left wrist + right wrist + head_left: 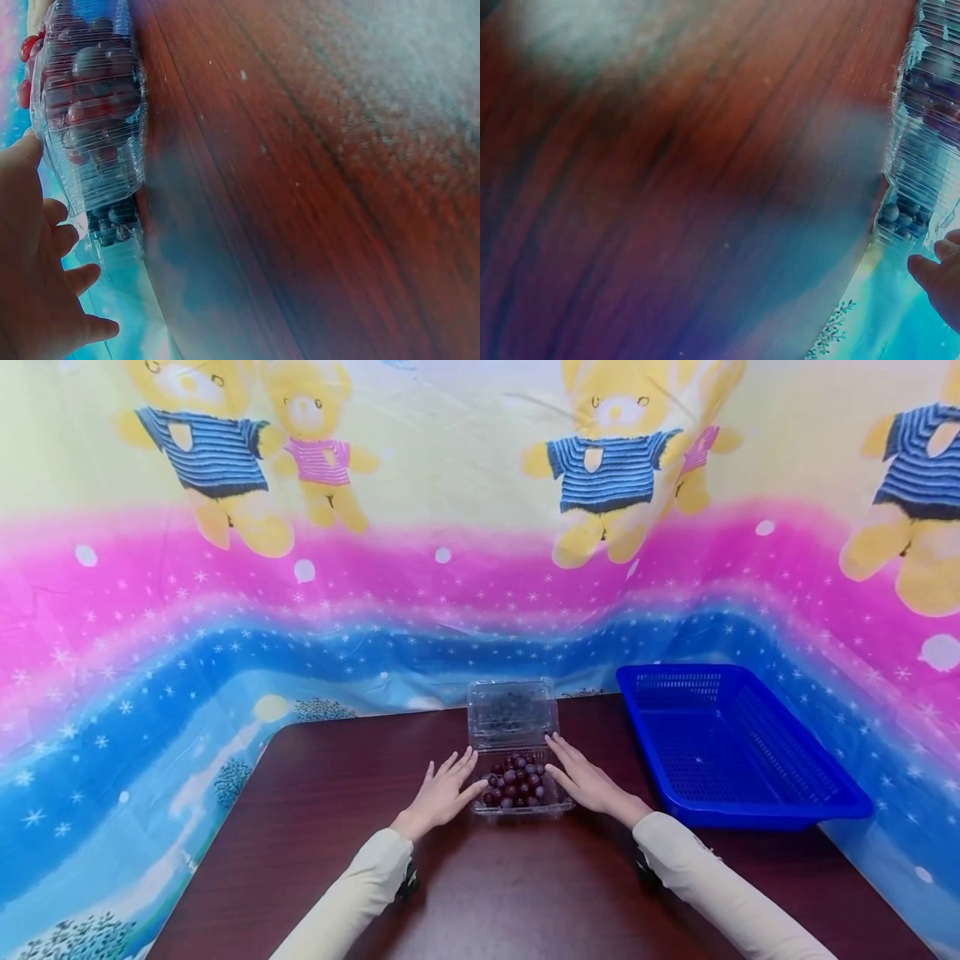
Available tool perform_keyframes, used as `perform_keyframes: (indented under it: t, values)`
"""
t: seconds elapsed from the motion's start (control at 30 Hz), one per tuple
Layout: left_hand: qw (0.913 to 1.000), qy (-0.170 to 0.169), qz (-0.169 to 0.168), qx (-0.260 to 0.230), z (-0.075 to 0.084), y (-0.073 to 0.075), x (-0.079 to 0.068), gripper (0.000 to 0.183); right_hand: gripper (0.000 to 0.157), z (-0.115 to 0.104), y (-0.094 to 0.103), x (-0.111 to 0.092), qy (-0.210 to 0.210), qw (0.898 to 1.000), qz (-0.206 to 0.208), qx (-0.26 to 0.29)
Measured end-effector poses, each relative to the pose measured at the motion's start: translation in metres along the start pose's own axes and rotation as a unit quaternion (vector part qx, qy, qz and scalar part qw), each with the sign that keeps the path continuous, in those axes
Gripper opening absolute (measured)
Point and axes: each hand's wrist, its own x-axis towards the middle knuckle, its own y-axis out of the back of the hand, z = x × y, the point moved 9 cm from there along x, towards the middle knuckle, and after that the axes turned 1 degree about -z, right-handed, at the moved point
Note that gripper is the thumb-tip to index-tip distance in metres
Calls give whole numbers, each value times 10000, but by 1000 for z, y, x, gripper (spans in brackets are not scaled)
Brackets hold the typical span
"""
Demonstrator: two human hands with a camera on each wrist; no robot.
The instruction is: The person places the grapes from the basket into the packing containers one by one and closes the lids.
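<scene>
A clear plastic clamshell box stands on the dark table with its lid raised at the back. Dark red grapes are heaped inside it. My left hand is at the box's left side, fingers spread, the thumb tip right at the rim. On the right side my right hand reaches along the box with straight fingers, fingertips close to the hinge. In the left wrist view, the left hand shows spread fingers beside the ribbed box wall. Only part of the right hand shows in the right wrist view.
A blue plastic basket with slotted walls sits at the right of the table. A printed cloth with teddy bears hangs behind and around the table.
</scene>
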Motion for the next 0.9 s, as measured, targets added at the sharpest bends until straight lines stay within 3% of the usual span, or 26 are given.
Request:
perform_keyframes:
  t: [0.4,0.9]
  values:
    - [9999,123,20,-34,-7,4,4,69,64,3,4,-2,22,9999,122,-115]
    - [9996,206,17,-169,-12,1,6,69,72,13,3,2,-269,9996,87,15]
